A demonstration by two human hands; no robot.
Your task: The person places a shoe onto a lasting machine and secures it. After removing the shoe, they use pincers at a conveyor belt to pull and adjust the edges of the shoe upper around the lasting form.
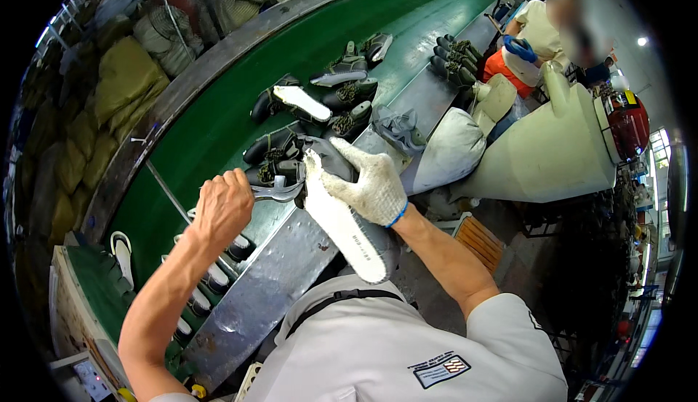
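Right hand (371, 184) steadies white insole (342, 224)

Gloved, it grasps the insole against a dark shoe (331, 158), presumably for steadiness, over the near edge of the worktop (273, 260). The bare left hand (222, 202) clenches a grey curved tool (280, 190), apparently for leverage, elbow bent outward.

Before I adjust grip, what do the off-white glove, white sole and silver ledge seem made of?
Glove: probably knitted cotton, matte, fuzzy-looking. White sole: perhaps fabric or board, matte, edges ragged. Silver ledge: likely sheet metal, glossy, scuffed, reflecting light.
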